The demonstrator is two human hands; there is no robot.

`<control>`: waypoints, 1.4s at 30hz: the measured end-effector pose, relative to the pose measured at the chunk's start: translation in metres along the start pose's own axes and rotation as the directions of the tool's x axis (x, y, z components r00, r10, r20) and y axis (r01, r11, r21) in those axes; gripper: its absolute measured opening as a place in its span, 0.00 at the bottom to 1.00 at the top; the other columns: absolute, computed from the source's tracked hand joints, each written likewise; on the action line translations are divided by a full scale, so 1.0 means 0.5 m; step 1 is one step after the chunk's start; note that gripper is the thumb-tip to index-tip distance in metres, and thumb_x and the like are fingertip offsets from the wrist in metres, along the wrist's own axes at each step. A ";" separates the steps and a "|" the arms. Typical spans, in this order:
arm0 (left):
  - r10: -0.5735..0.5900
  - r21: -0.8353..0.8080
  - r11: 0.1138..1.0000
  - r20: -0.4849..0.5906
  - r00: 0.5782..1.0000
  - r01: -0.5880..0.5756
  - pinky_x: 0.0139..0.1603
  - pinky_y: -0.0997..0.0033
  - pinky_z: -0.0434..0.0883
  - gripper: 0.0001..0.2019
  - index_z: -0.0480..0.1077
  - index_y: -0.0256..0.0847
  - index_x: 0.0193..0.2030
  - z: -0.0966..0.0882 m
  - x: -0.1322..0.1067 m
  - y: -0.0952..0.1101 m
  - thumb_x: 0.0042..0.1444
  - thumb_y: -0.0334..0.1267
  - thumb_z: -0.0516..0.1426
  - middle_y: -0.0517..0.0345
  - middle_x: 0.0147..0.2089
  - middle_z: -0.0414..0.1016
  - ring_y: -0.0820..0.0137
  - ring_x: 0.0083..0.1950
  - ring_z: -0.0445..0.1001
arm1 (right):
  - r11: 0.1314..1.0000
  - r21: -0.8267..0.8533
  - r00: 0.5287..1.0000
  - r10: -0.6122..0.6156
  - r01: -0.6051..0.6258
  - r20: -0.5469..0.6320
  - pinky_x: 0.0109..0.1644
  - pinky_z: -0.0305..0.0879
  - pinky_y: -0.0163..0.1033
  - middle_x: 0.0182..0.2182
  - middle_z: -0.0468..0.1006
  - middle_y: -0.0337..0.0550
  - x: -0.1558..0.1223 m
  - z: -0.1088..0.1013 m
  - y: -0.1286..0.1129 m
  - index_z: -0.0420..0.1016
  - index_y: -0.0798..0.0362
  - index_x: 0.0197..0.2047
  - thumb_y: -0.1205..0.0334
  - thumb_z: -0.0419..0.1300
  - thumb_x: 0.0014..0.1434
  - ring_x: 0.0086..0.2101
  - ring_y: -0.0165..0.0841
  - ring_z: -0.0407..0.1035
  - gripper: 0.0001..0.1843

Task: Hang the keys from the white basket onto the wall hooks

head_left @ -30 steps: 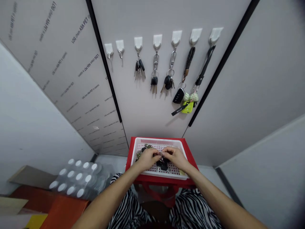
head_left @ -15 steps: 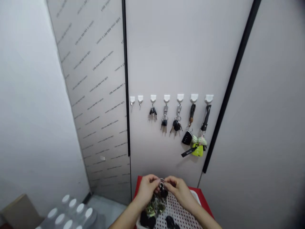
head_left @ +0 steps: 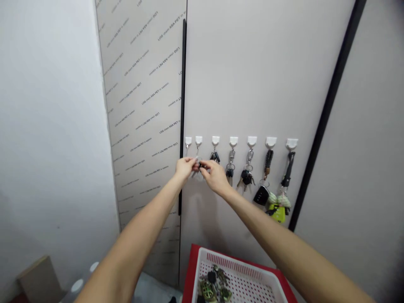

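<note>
Both hands are raised to the cabinet door, just below a small white hook (head_left: 198,140), second from the left. My left hand (head_left: 185,167) pinches one side of a bunch of keys (head_left: 200,165) on a ring. From the other side my right hand (head_left: 213,174) grips the same bunch, its fingers covering most of it. Right of my hands, several hooks bear hanging keys: small black-headed keys (head_left: 215,156), partly behind my right hand, a bunch on a metal clasp (head_left: 231,156), another dark bunch (head_left: 246,177), a black car key (head_left: 261,195) and a yellow-green key case (head_left: 278,213).
Below stands a white perforated basket (head_left: 240,265) on a red surface (head_left: 188,277), with more keys (head_left: 217,277) inside. Another white hook (head_left: 188,140) is at the far left. White bottle caps (head_left: 77,285) and a cardboard piece (head_left: 41,277) show at lower left. Long black strips (head_left: 328,118) edge the door.
My hands have risen from above the basket to the hooks, carrying the bunch of keys. The view has shifted, so the hooks sit lower and further right.
</note>
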State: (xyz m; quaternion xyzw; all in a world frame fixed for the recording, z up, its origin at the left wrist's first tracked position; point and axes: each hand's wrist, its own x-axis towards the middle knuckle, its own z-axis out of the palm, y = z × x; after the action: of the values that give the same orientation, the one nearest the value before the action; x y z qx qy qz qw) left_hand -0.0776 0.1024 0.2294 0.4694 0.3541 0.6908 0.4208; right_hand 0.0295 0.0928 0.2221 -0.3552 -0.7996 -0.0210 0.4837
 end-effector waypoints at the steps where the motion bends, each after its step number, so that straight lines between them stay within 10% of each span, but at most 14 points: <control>1: 0.029 -0.002 1.000 -0.023 0.999 -0.029 0.21 0.80 0.61 0.03 0.62 0.32 0.19 0.006 0.017 0.015 0.39 0.28 0.52 0.64 0.13 0.62 0.83 0.14 0.60 | 0.999 -0.042 1.000 -0.006 0.006 -0.013 0.38 0.56 0.35 0.32 0.68 0.44 0.021 -0.001 -0.005 0.66 0.56 0.37 0.66 0.48 0.45 0.31 0.29 0.61 0.14; 13: -0.004 -0.024 1.000 -0.205 0.979 -0.001 0.20 0.80 0.60 0.07 0.58 0.33 0.15 0.032 0.082 0.004 0.40 0.26 0.51 0.65 0.11 0.58 0.82 0.13 0.58 | 0.920 -0.391 0.990 0.041 0.016 0.136 0.36 0.56 0.35 0.30 0.68 0.45 0.085 0.011 0.003 0.67 0.56 0.34 0.66 0.47 0.45 0.33 0.32 0.61 0.13; 18: -0.048 0.043 0.997 -0.204 0.978 0.058 0.22 0.80 0.61 0.04 0.60 0.33 0.18 -0.009 0.033 -0.037 0.39 0.27 0.51 0.66 0.13 0.59 0.83 0.15 0.59 | 0.953 -0.300 0.993 -0.018 0.051 0.113 0.40 0.55 0.35 0.35 0.67 0.46 0.012 -0.005 0.021 0.65 0.59 0.38 0.67 0.49 0.45 0.34 0.30 0.61 0.15; 22: -0.136 0.217 0.968 0.016 0.991 0.130 0.24 0.78 0.61 0.02 0.63 0.32 0.23 -0.027 -0.080 -0.121 0.38 0.28 0.52 0.64 0.16 0.62 0.82 0.18 0.61 | 0.979 -0.203 0.977 0.075 -0.033 0.199 0.38 0.56 0.35 0.33 0.67 0.44 -0.119 -0.020 0.061 0.66 0.58 0.38 0.66 0.50 0.45 0.32 0.29 0.62 0.15; 29: -0.405 0.609 0.792 0.472 0.783 0.042 0.26 0.79 0.60 0.07 0.67 0.36 0.27 -0.023 -0.346 -0.310 0.38 0.29 0.51 0.61 0.21 0.67 0.78 0.22 0.62 | 0.945 -0.091 0.728 0.302 -0.314 0.616 0.30 0.56 0.31 0.26 0.71 0.40 -0.413 -0.039 0.105 0.69 0.55 0.33 0.63 0.50 0.44 0.26 0.27 0.63 0.12; 34: -0.447 0.748 0.625 0.579 0.682 -0.225 0.29 0.77 0.60 0.10 0.68 0.39 0.29 -0.026 -0.406 -0.373 0.36 0.29 0.52 0.59 0.26 0.69 0.74 0.27 0.65 | 0.903 -0.196 0.545 0.392 -0.382 0.741 0.23 0.51 0.29 0.18 0.69 0.37 -0.527 -0.037 0.113 0.69 0.53 0.26 0.63 0.52 0.41 0.20 0.26 0.59 0.07; 42: -0.333 0.753 0.651 0.395 0.856 -0.094 0.33 0.77 0.61 0.09 0.66 0.38 0.30 -0.044 -0.382 -0.351 0.41 0.29 0.48 0.59 0.29 0.69 0.75 0.30 0.65 | 0.865 -0.296 0.578 0.493 -0.405 0.651 0.26 0.51 0.30 0.22 0.71 0.39 -0.549 -0.025 0.119 0.68 0.52 0.25 0.66 0.50 0.42 0.23 0.27 0.61 0.07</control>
State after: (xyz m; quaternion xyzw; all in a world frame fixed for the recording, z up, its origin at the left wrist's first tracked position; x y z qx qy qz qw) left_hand -0.0154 -0.0047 0.0004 0.7369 0.5160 0.3054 0.3122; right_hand 0.1506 -0.0180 -0.0064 -0.5530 -0.8031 0.1943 0.1070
